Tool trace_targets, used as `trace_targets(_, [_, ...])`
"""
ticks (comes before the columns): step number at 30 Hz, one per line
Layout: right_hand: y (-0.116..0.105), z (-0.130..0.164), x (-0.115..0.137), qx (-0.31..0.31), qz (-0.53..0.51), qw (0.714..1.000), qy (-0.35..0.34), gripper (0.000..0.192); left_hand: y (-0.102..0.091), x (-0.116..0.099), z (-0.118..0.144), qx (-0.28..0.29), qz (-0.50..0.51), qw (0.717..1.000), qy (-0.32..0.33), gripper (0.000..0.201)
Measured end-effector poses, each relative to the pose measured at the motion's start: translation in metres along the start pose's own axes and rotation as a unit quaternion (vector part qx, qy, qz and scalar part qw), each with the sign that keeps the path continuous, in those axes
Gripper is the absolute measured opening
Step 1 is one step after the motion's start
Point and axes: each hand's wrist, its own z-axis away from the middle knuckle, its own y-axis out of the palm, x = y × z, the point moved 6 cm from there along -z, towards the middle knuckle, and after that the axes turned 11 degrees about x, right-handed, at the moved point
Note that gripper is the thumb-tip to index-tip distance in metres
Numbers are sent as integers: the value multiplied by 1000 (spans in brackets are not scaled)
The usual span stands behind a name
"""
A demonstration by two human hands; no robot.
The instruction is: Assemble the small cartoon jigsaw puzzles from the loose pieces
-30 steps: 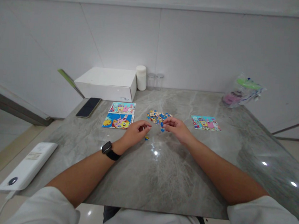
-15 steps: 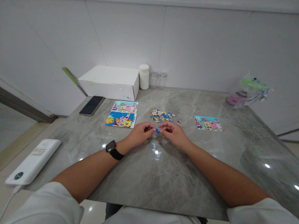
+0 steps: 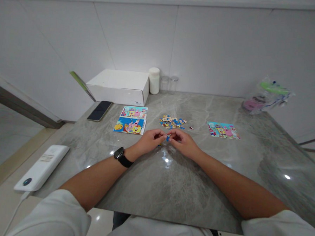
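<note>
Where the two hands meet over the grey marble table (image 3: 196,190), the left hand (image 3: 149,139) and the right hand (image 3: 184,142) each have their fingers curled in to a pinch, and together they grip a small blue puzzle piece (image 3: 167,137) held between the fingertips just above the tabletop; whether one hand or both truly bear it cannot be told at this size. A black smartwatch (image 3: 121,156) sits on the left wrist. Just beyond the hands lies a loose heap of puzzle pieces (image 3: 172,121), with one stray piece (image 3: 191,127) a little to its right. Two cartoon picture cards (image 3: 132,119) lie side by side to the left of the heap, and a third cartoon card (image 3: 222,130) lies to the right. Farther back stand a white box (image 3: 120,86), a white jar (image 3: 154,81) and two clear jars (image 3: 169,84). A dark phone (image 3: 99,110) rests near the left edge, a white power bank (image 3: 41,167) nearer the person, and a plastic bag (image 3: 266,97) at the far right
</note>
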Motion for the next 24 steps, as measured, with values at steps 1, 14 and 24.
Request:
trace_targets(1, [1, 0, -1, 6, -9, 1000, 1, 27, 0, -1, 0, 0, -4, 1000, 4, 34])
trace_targets(14, [-4, -2, -12, -25, -138, 990, 27, 33, 3, -2, 0, 16, -7, 1000, 14, 32])
trace_targets(24, [6, -2, -11, 15, -75, 997, -3, 34, -2, -4, 1, -7, 11, 1000, 15, 29])
